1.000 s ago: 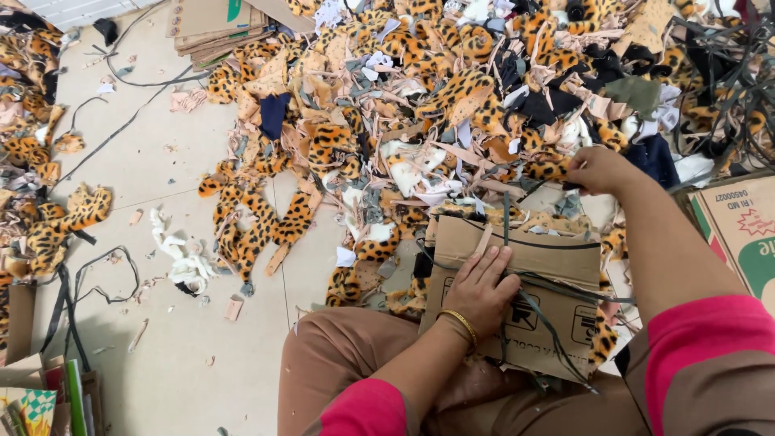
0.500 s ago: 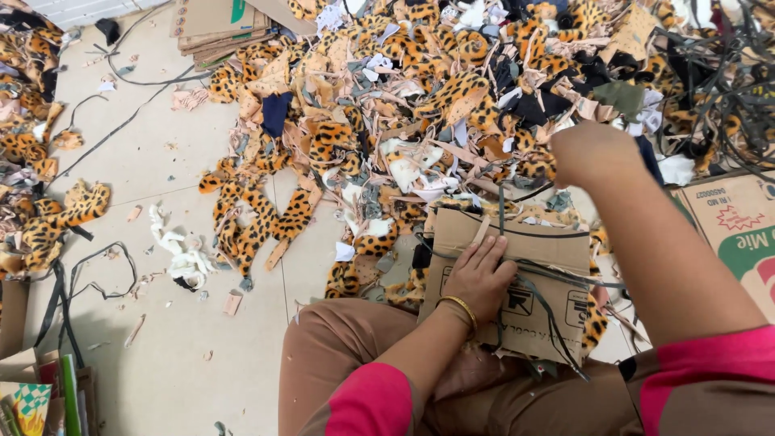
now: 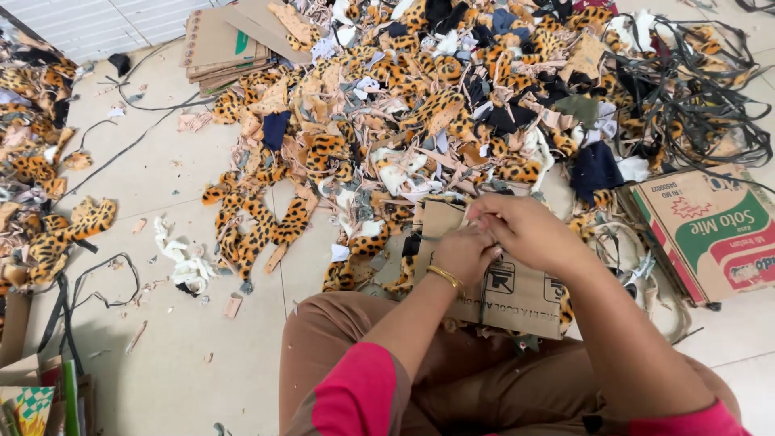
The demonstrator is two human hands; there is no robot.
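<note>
Head view looks down on us seated on the pale tiled floor (image 3: 161,355), brown trousers (image 3: 452,379) in the foreground and pink sleeves at the bottom edge. Our left hand (image 3: 462,252), with a gold bangle (image 3: 446,279) at the wrist, and our right hand (image 3: 521,228) meet over a flat brown cardboard sheet (image 3: 517,297) that rests across our lap. Both hands are closed in a pinch, fingertips together, on something small and thin at the upper edge of that sheet; we cannot tell exactly what it is, though it looks like a scrap of fabric or strap.

Just beyond the hands spreads a large heap of leopard-print and plain fabric offcuts (image 3: 420,105), with a tangle of dark straps (image 3: 686,97) to the right. A printed green and red cardboard box (image 3: 710,234) lies just beside our right arm, and a stack of flattened brown cartons (image 3: 222,48) sits well apart at the far left.

As we judge it, the pinched piece is small enough to slip from the fingers and vanish among the look-alike scraps below. The cardboard sheet sits loosely on our knees, so a shift of the legs could tip it off. Loose straps near our right arm could also snag on it and drag pieces of the heap along.
</note>
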